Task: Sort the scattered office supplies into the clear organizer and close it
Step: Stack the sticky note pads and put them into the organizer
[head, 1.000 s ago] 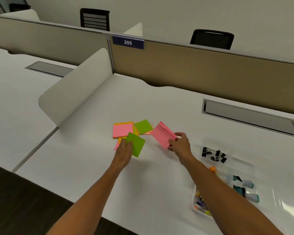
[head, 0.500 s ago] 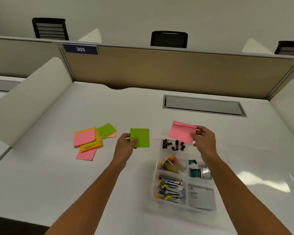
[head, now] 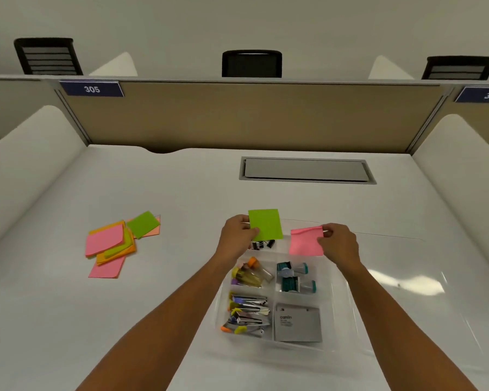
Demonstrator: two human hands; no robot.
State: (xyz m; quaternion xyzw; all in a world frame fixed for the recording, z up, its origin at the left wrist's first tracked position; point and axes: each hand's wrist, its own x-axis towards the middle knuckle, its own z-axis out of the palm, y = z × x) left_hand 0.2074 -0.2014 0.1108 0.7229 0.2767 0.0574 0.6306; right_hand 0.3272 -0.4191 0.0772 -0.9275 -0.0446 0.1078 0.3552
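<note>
My left hand [head: 237,238] pinches a green sticky-note pad [head: 266,224] above the far left compartment of the clear organizer [head: 342,311]. My right hand [head: 339,246] pinches a pink sticky-note pad [head: 305,241] by its top corner over the far right compartment. The organizer lies open on the white desk, its clear lid [head: 407,292] folded out to the right. Its compartments hold black binder clips [head: 261,244], capped tubes [head: 249,273], teal correction tapes [head: 294,277], several coloured clips [head: 246,314] and a grey box [head: 297,324].
A loose pile of pink, orange and green sticky notes [head: 116,244] lies on the desk to the left. A grey cable hatch [head: 305,170] is set into the desk behind the organizer. Tan partitions and white side dividers ring the desk.
Both hands carried their pads from the sticky-note pile rightward to above the organizer. The green pad now hovers over the binder clips and the pink one has dropped lower.
</note>
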